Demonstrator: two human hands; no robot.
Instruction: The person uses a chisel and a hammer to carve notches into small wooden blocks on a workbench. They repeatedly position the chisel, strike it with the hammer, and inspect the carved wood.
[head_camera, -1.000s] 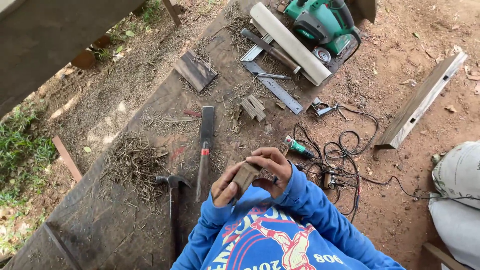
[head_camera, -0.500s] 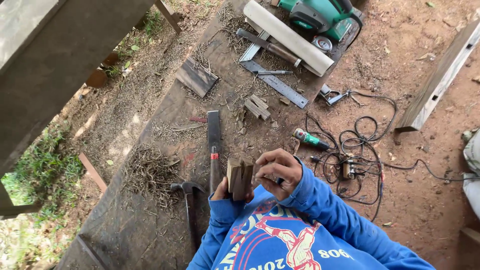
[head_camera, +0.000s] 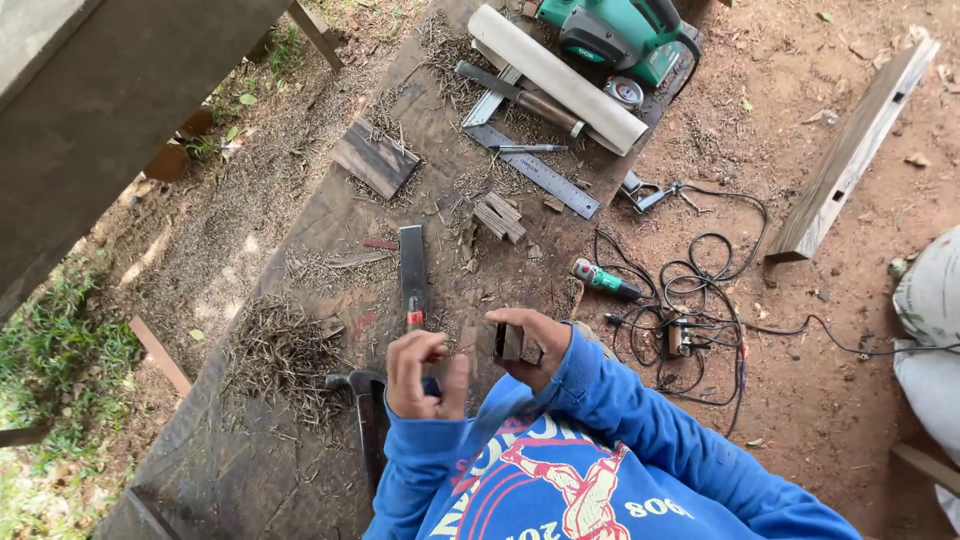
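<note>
My right hand (head_camera: 535, 345) grips a small dark wood block (head_camera: 508, 342) just above the weathered wooden bench (head_camera: 250, 460). My left hand (head_camera: 425, 375) hovers beside it, off the block, its fingers loosely curled and apart over the handle end of a flat blade tool (head_camera: 411, 262) with a red band. A hammer (head_camera: 363, 415) lies on the bench just left of that hand. Blue sleeves cover both my arms.
Farther along the bench lie small wood strips (head_camera: 500, 218), a steel ruler (head_camera: 537, 171), a white tube (head_camera: 560, 75), a green power tool (head_camera: 620, 30) and a dark board (head_camera: 375, 158). Shavings (head_camera: 285, 355) pile at the left. Cables (head_camera: 700, 290) and a plank (head_camera: 850, 150) lie on the dirt at the right.
Both hands held the block together before. My left hand has now come off it and moved left and down, and the right hand keeps the block.
</note>
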